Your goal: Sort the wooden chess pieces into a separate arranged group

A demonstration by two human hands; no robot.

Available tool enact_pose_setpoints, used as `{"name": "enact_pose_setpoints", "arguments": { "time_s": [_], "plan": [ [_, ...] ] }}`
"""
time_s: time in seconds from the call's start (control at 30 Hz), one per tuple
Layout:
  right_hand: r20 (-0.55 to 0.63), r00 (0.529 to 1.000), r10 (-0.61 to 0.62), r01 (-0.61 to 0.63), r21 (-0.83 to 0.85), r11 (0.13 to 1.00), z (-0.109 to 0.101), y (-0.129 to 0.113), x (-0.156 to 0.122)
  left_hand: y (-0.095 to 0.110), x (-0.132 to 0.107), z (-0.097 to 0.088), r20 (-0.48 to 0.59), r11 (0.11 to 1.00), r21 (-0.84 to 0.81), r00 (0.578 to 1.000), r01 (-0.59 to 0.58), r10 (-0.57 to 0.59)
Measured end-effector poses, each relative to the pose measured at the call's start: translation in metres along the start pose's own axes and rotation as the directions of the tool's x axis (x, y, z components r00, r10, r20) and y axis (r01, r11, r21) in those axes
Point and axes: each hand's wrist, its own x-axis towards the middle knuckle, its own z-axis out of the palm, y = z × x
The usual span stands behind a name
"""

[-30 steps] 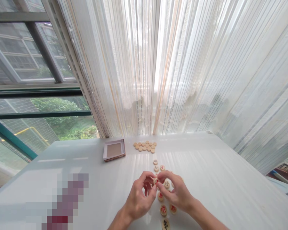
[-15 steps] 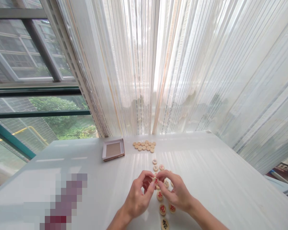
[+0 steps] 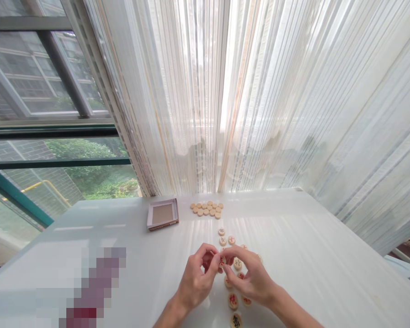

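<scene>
A round Chinese chess piece with a red character (image 3: 222,261) is held just above the table, at the middle of the near half. My left hand (image 3: 198,278) pinches it between thumb and fingers, the thumb covering its left side. The thumb and curled fingers of my right hand (image 3: 251,275) close about its right edge. Below and around the hands lie more pieces, face up: a red cannon piece (image 3: 233,300), a black elephant piece (image 3: 235,320) and a black general piece (image 3: 238,263). My right hand partly hides several others.
Several pale, blank-looking pieces (image 3: 205,212) lie grouped near the table's far edge. To their left sits a shallow open box (image 3: 163,216). Two black-marked pieces and a red-marked piece (image 3: 231,239) lie beyond my hands. A striped curtain (image 3: 259,91) hangs behind the white table (image 3: 310,255).
The held piece has turned slightly, and more of its face is covered by my left thumb. My right thumb has shifted lower along its edge. The view has moved a little.
</scene>
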Motion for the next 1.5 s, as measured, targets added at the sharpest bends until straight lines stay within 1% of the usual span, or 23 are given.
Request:
{"name": "enact_pose_setpoints", "arguments": {
  "time_s": [0.2,0.37,0.47,0.6,0.73,0.83,0.97,1.13,1.23,1.33,1.5],
  "plan": [
    [-0.034,0.999,-0.04,0.04,-0.011,0.999,0.0,-0.003,0.002,-0.003,0.001,-0.001,0.01,1.0,0.0,1.0,0.002,-0.002],
    [-0.045,0.997,-0.066,0.065,-0.021,0.998,0.004,0.003,0.0,-0.002,0.001,0.001,0.019,0.996,-0.083,1.0,0.026,-0.024],
    [-0.062,0.996,-0.06,0.058,-0.034,0.998,0.006,0.005,-0.001,0.0,0.0,0.003,0.038,0.993,-0.114,0.999,0.005,-0.001],
    [-0.07,0.997,-0.039,0.038,-0.012,0.999,0.004,0.004,0.001,0.002,-0.001,0.002,0.064,0.994,-0.111,0.998,-0.019,0.026],
    [-0.052,0.998,-0.034,0.035,0.017,0.999,0.0,0.002,0.004,-0.002,-0.002,0.0,0.078,0.996,-0.088,0.997,-0.021,0.028],
    [-0.04,0.998,-0.042,0.044,0.036,0.998,-0.002,0.004,0.004,-0.003,-0.002,0.0,0.075,0.999,-0.041,0.997,-0.029,0.032],
    [-0.086,0.996,-0.008,0.011,0.029,1.0,0.0,0.008,0.001,0.001,-0.002,0.002,0.063,0.997,0.029,0.996,-0.069,0.067],
    [-0.142,0.988,0.063,-0.065,-0.009,0.998,0.004,0.012,-0.002,0.005,-0.004,0.004,0.09,0.993,0.066,0.992,-0.099,0.093],
    [-0.131,0.989,0.074,-0.079,-0.031,0.996,0.003,0.012,-0.002,0.006,-0.004,0.003,0.102,0.992,0.073,0.99,-0.104,0.096],
    [-0.106,0.993,0.059,-0.062,-0.025,0.998,0.001,0.01,-0.001,0.008,-0.004,0.001,0.102,0.993,0.067,0.991,-0.096,0.088],
    [-0.069,0.998,-0.005,0.005,0.002,1.0,0.001,0.008,-0.002,0.006,-0.002,-0.001,0.047,0.997,0.022,0.997,-0.069,0.068]
  ]
}}
